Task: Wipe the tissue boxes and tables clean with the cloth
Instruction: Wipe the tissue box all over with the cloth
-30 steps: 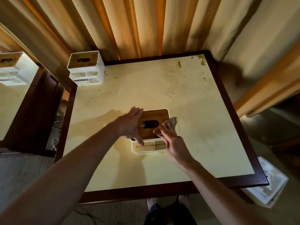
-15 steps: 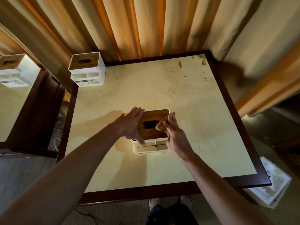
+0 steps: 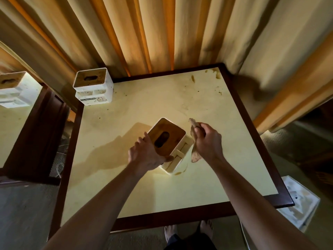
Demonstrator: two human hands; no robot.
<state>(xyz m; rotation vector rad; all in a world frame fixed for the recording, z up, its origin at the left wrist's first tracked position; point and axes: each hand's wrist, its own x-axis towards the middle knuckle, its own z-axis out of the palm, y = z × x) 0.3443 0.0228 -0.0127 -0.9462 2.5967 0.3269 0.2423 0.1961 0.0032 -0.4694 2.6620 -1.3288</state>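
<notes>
text: none legible | far tissue box label: too blurred

Most of the table top lies open: the right half, the near edge and the stretch along the far edge give free passage. Near its middle a tissue box stands tilted, gripped by the left hand. A second tissue box blocks the far-left corner. Curtains hang close behind the far edge.
</notes>
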